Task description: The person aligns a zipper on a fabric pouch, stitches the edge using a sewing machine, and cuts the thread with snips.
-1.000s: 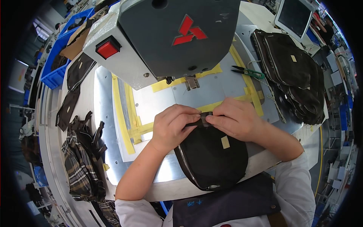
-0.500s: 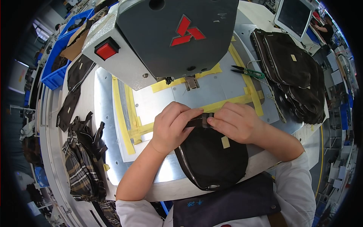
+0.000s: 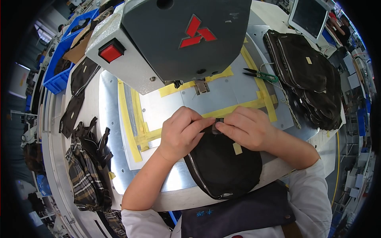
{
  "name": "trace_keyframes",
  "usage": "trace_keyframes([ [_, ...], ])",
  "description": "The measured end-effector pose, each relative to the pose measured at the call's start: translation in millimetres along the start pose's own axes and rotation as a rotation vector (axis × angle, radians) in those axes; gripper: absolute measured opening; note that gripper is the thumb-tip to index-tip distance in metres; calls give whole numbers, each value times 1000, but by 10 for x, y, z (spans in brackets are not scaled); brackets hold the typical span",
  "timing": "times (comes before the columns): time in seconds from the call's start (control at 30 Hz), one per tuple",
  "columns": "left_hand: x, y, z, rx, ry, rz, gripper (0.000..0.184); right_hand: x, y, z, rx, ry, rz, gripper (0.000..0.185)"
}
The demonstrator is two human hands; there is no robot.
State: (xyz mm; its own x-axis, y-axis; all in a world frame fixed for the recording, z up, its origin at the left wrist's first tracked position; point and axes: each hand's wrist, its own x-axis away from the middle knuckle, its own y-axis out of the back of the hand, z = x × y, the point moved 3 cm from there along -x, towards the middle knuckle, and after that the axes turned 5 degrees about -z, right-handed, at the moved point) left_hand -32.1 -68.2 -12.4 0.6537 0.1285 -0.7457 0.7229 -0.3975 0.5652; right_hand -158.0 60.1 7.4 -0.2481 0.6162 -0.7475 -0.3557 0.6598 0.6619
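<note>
A black fabric bag piece (image 3: 222, 168) with a silver zipper along its left and lower edge lies at the table's front edge. My left hand (image 3: 183, 133) pinches the top edge of this piece. Close beside it, my right hand (image 3: 247, 129) grips the same edge, thumb and fingers pressed on a small dark tab (image 3: 216, 126). A pale sticker (image 3: 237, 148) shows on the fabric below my right hand. The fingertips partly cover the edge, so its layers are hard to make out.
Beyond my hands stands a sewing machine head (image 3: 186, 39) with a red switch (image 3: 111, 51). Yellow tape (image 3: 238, 107) marks the metal plate. Green thread snips (image 3: 261, 75) and stacked black pieces (image 3: 305, 75) lie right; plaid fabric (image 3: 88, 174) lies left. Blue bins (image 3: 59, 75) stand far left.
My left fingertips have moved slightly right along the top edge, covering the zipper teeth seen there before. The bag piece has shifted very slightly right; my right hand holds nearly the same place.
</note>
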Motion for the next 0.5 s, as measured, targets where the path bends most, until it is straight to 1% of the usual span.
trace_keyframes([
  [0.1, 0, -17, 4, 3, 69, 37, 35, 24, -17, -15, 1, -48, 13, 25],
  [0.13, -1, -27, 5, 4, 100, 51, 34, 20, -22, -42, -46, -134, 23, 25],
  [0.23, -26, -45, 39, 183, 417, 123, 22, 27, -68, -155, -213, -402, 66, 23],
  [0.33, 10, -119, 129, 416, 687, 171, 11, 76, -163, -318, -425, -690, 152, 21],
  [0.4, 25, -129, 172, 452, 770, 238, 12, 72, -193, -387, -551, -878, 239, 24],
  [0.5, 59, -151, 203, 499, 884, 295, 16, 87, -248, -432, -678, -992, 310, 27],
])
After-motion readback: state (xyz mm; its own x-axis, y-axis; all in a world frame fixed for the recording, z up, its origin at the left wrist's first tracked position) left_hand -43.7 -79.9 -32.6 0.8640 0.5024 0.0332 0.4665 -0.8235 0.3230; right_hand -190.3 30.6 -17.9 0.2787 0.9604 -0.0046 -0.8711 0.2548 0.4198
